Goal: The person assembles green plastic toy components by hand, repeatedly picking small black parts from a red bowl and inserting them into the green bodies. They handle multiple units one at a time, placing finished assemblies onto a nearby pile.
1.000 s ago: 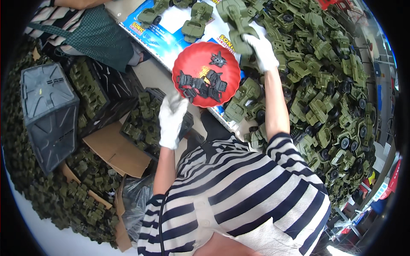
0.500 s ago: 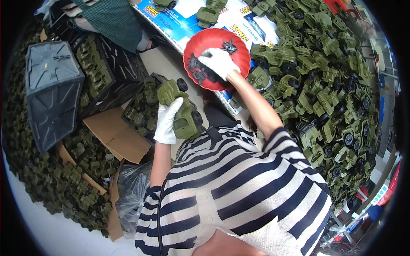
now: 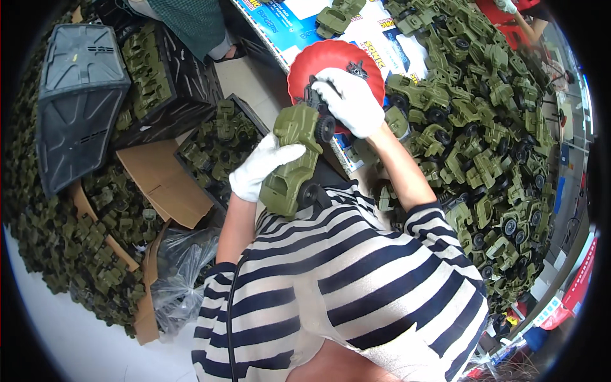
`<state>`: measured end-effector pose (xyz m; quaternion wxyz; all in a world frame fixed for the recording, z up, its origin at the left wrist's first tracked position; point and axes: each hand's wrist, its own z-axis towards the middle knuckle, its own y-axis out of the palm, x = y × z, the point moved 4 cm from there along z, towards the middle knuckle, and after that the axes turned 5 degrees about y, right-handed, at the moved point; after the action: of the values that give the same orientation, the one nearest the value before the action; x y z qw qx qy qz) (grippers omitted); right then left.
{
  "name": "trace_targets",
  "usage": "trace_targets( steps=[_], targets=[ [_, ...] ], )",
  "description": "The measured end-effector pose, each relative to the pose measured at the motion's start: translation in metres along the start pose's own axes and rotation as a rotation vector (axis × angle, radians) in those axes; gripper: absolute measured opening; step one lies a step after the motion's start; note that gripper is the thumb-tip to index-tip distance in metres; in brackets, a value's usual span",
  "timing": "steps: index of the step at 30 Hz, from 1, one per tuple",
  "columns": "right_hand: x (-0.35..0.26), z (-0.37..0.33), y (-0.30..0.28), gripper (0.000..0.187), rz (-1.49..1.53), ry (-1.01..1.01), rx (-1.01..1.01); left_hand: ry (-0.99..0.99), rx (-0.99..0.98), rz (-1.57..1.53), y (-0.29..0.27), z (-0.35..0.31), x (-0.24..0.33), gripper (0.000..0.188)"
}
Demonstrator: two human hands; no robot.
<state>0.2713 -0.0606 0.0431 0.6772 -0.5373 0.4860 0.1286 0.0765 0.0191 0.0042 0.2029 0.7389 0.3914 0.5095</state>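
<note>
Closely at centre: our left hand (image 3: 261,170), white-gloved, wraps around the body of an olive-green toy truck (image 3: 294,159), held tilted up off the worktop. Our right hand (image 3: 349,100), also gloved, is curled down at the truck's front end, over a black wheel (image 3: 324,127); whether it pinches that wheel we cannot tell. Just behind sits a red dish (image 3: 318,58) holding small black parts. We judge the truck partly wheeled: one at the front, one at the rear showing, the far side hidden. Right of us, a heap of finished green trucks (image 3: 484,146); left, black crates (image 3: 159,83) of green parts. Fisheye rim blurs the edges.
</note>
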Motion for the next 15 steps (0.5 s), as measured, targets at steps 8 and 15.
trace_targets(
  steps=[8,15],
  targets=[
    [-0.016,-0.055,-0.038,0.057,0.277,0.096,-0.237,0.01,-0.117,0.077,0.024,-0.003,0.006,0.073],
    [-0.034,-0.072,-0.03,0.052,0.113,0.208,-0.204,0.148,-0.1,0.325,0.034,-0.001,0.007,0.079]
  ],
)
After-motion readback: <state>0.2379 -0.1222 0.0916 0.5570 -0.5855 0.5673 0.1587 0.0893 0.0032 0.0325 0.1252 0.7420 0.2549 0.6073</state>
